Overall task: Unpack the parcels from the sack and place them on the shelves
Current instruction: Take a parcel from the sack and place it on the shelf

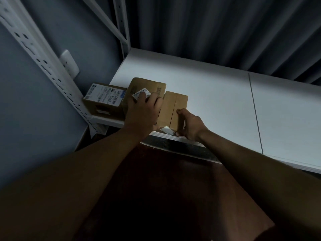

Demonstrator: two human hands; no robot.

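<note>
Left hand point(144, 112): lies palm-down over the top of the middle parcel point(147, 86), fingers fairly straight and spread across its white label point(141, 94). It presses rather than grasps; my reading is that it steadies this box so it does not slide while the neighbour is seated against it.

Right hand point(188, 126): grips the near right corner of the plain parcel point(175, 106), thumb up on the top face, the other fingers curled around the front lower edge, where a white slip of paper point(167, 131) shows under the box. The hold suits pushing or squaring the box, not lifting it.

The plain parcel rests on the white shelf point(217, 101), close to the front edge, its left side touching or all but touching the middle parcel. A seam or fold runs along its top.

To the left of the middle parcel stands a third parcel with a large printed label point(106, 98), hard against the perforated upright point(43, 63) of the rack. The three form a row packed from the left end, presumably to keep the remaining shelf free.

Beyond: a wall socket plate point(69, 64) on the grey wall, a dark curtain point(217, 28) behind the shelf. The sack is not in view.

Judgement: placement step nearly complete; release not yet made.
</note>
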